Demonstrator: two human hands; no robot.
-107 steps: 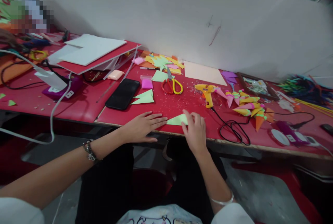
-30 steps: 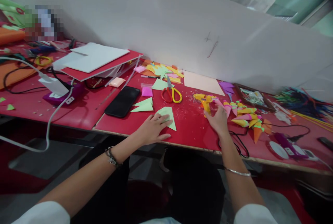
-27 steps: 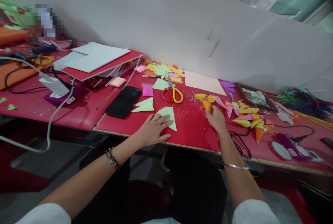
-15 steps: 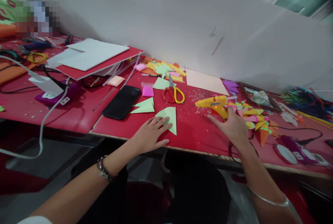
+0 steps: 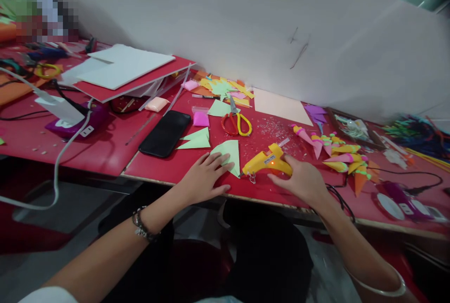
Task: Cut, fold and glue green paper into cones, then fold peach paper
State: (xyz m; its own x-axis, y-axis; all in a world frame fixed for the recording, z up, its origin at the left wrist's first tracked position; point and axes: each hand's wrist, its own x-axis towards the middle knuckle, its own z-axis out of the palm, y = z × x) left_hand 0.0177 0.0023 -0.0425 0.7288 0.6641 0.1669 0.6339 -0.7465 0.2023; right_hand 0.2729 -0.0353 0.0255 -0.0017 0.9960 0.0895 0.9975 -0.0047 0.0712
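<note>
My left hand (image 5: 206,177) lies flat with fingers spread over a light green piece of paper (image 5: 232,153), holding it against the red table near the front edge. In my right hand (image 5: 304,178) is a yellow hot glue gun (image 5: 267,160), gripped by its handle with an orange light lit. Its nozzle is at the lower right corner of the green paper; whether it touches cannot be made out. More cut green paper (image 5: 197,139) lies left of the sheet. Scissors (image 5: 236,122) with red and yellow handles rest behind it.
A black phone (image 5: 165,134) lies on the left. Several small paper cones (image 5: 346,155) stand or lie on the right, before a tray (image 5: 355,129). Purple power strips (image 5: 75,122) sit at both sides. White boards (image 5: 130,66) are stacked at back left.
My right hand has brought the glue gun left and down, from beside the paper cones to the green paper's corner. My left hand has stayed on the paper.
</note>
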